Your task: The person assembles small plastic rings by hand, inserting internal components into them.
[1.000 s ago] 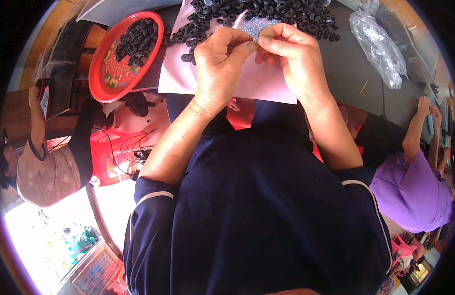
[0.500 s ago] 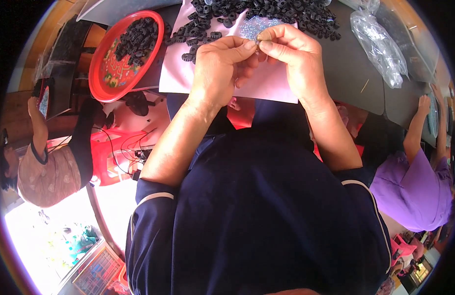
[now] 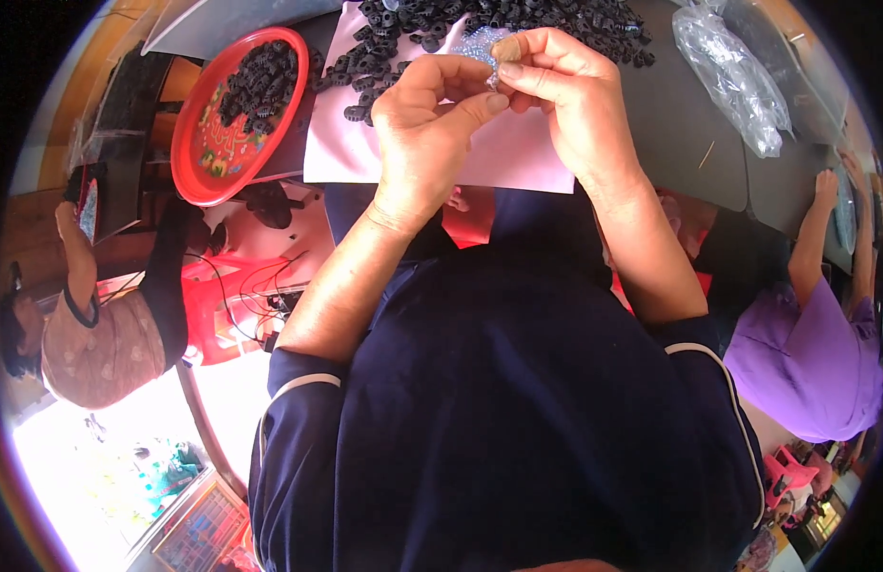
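Both my hands meet over a pink sheet [image 3: 346, 153] at the table's near edge. My right hand [image 3: 586, 105] pinches a tiny thing between thumb and fingertips; what it is I cannot make out. Close beside it, my left hand [image 3: 430, 119] has thumb and index finger parted, the index tip near the right hand's pinch. Just beyond the fingertips lies a small pile of clear bluish beads [image 3: 475, 43]. Many small black ridged plastic pieces [image 3: 537, 17] are heaped around the beads and spread to the left on the sheet.
A red round tray [image 3: 186, 157] holding more black pieces stands at the left. Right of the sheet, a clear plastic bag [image 3: 732, 81] lies on the dark tabletop [image 3: 666, 133]. Other people sit at both sides, one in a brown top [image 3: 108, 343], one in purple [image 3: 804, 362].
My left thumb and index finger have moved apart from their pinch beside the right fingertips. The right hand still pinches. The view has shifted slightly.
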A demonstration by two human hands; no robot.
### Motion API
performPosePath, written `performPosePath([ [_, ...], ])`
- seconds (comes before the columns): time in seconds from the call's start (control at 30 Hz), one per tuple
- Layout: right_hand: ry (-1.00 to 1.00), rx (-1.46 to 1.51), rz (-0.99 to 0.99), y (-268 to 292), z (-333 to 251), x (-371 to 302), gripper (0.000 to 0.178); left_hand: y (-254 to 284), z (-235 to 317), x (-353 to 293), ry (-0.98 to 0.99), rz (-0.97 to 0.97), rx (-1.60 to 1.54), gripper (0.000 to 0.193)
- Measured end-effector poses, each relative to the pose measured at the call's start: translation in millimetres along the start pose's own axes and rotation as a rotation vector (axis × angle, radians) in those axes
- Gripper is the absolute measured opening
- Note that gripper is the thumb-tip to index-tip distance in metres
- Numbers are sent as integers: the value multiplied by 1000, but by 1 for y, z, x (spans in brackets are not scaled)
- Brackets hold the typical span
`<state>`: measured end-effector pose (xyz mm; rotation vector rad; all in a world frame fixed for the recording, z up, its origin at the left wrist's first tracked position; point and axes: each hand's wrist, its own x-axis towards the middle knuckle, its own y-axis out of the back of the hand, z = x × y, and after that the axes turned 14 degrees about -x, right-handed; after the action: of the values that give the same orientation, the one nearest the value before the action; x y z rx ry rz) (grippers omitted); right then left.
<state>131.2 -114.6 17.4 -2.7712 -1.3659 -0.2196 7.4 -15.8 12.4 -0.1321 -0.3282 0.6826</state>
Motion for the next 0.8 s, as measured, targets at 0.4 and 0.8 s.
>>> performPosePath([
  [0.4,156,-141,122,-9,6,-4,17,3,2,8,235,102,-319,14],
  [0.8,219,-179,251,-1,17,-2,19,7,-22,28,-318,-78,620,18],
])
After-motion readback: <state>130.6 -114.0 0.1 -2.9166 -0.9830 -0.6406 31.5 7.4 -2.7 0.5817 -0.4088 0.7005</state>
